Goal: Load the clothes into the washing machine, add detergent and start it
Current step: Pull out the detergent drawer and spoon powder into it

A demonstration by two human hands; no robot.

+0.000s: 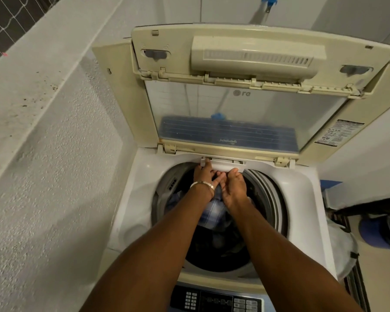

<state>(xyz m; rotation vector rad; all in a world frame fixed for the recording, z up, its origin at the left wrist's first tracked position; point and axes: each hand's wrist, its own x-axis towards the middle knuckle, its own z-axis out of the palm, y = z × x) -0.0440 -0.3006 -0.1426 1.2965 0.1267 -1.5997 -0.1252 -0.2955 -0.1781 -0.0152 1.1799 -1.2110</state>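
A white top-loading washing machine (135, 199) stands below me with its folding lid (245, 104) raised. Clothes (212, 212), blue checked and dark, lie in the drum. At the back rim of the opening sits a white detergent drawer (223, 165). My left hand (204, 175), a bangle on its wrist, reaches to the drawer's left end with fingertips on it. My right hand (233, 188) has its fingers curled under the drawer's front edge. Both forearms stretch over the drum.
The control panel (214, 300) with buttons is at the near edge of the washer. A rough white wall (43, 165) runs along the left. A laundry basket with white cloth (345, 251) and a dark blue bucket (385, 230) stand on the right.
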